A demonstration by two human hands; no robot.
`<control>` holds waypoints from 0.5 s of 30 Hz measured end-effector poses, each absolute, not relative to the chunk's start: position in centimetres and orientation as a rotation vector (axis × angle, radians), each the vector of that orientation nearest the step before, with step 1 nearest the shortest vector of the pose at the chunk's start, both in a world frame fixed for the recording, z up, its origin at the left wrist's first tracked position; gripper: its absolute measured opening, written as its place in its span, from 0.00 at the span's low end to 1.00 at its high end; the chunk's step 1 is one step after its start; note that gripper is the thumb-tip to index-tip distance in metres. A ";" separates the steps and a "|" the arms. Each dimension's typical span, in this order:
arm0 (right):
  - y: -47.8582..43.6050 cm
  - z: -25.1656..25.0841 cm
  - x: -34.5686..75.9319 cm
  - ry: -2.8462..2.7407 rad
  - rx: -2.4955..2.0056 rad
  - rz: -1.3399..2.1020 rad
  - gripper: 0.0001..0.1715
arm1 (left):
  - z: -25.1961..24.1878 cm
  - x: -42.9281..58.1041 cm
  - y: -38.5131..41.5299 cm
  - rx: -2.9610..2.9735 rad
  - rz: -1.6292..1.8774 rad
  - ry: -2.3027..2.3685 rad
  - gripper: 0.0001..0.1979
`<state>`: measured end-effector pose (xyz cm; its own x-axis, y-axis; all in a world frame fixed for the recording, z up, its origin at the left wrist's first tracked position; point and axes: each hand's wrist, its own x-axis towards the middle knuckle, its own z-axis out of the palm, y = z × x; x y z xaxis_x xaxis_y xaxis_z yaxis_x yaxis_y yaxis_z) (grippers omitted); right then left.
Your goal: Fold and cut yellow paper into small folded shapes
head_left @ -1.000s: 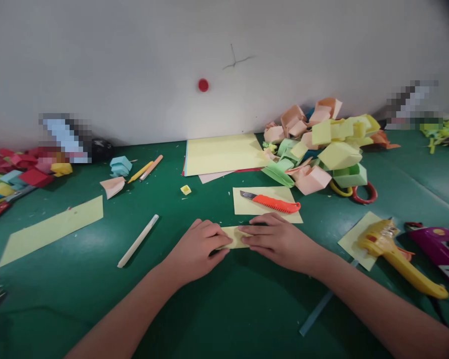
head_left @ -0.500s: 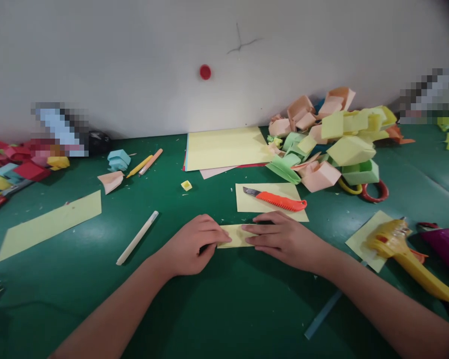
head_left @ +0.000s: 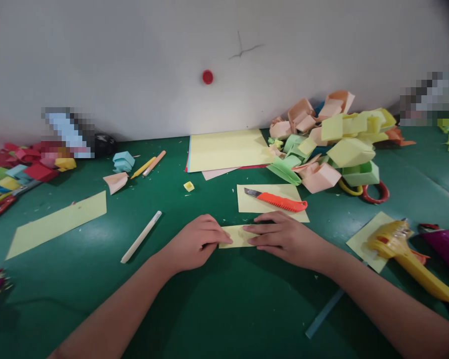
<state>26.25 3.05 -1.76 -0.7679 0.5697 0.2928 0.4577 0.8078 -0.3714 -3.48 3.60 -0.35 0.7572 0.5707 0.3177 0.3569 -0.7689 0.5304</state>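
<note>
Our two hands press a folded yellow strip flat, just in front of the orange box cutter.

Both our forearms reach in from the near edge and meet at the strip, which lies on the green mat just nearer to us than the box cutter. Our left hand is palm down with its fingers loosely curled and its thumb along the strip's left end. We cannot tell whether it pinches the paper or only rests on it. Our right hand lies flat, fingers stretched out and together, and their tips hold down the strip's right end without gripping. The box cutter rests on a yellow sheet. A white stick lies well to the left of the box cutter, and a yellow glue gun well to its right.
</note>
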 end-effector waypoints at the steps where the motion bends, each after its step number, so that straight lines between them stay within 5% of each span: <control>1: 3.1 -1.7 26.3 -2.595 -0.776 0.403 0.16 | -0.4 -3.5 3.6 2.509 0.660 0.699 0.19; 15: 3.0 -1.7 26.2 -2.610 -0.779 0.375 0.17 | -0.5 -3.5 3.7 2.497 0.728 0.717 0.22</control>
